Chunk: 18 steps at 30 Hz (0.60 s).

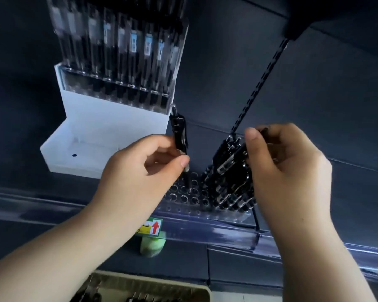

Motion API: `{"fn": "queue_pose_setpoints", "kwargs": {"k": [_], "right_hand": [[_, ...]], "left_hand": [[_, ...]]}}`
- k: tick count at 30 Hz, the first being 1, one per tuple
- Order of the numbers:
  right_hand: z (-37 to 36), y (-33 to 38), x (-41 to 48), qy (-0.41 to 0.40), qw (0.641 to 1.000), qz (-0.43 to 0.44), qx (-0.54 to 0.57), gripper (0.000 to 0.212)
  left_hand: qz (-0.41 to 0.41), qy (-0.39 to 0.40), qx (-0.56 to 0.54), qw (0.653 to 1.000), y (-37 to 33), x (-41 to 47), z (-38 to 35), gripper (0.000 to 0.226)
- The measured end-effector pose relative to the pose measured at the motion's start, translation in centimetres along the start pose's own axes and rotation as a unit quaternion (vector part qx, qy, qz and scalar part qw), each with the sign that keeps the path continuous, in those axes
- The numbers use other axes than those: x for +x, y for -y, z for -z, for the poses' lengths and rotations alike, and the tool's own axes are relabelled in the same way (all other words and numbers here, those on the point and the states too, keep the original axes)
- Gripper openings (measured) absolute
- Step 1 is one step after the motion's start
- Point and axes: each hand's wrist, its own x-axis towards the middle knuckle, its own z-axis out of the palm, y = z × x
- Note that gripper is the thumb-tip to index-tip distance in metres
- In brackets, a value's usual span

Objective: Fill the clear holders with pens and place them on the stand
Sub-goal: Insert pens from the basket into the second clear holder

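A clear holder [183, 198] with rows of round holes lies on the dark shelf; its right part is packed with black pens [229, 182]. My left hand [144, 171] pinches one black pen [179, 136] upright, its tip down among the empty holes on the left side. My right hand [288, 168] grips the tops of the pens standing in the right side. Up at the back left a white stand [109, 127] carries a row of clear holders [118, 51] filled with black pens.
A slotted black upright [262, 83] runs diagonally behind the holder. A clear shelf-edge strip [205, 227] bears a green and yellow tag [150, 227] with a red arrow. A beige tray [153, 288] holding more pens sits at the bottom edge.
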Motion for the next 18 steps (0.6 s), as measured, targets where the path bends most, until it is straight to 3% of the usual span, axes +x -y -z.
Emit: {"fn": "queue_pose_setpoints", "kwargs": {"k": [18], "right_hand": [[-0.9, -0.5, -0.4, 0.011, 0.997, 0.037, -0.066, 0.012]], "left_hand": [[0.024, -0.043, 0.025, 0.998, -0.9, -0.9, 1.1, 0.008]]}}
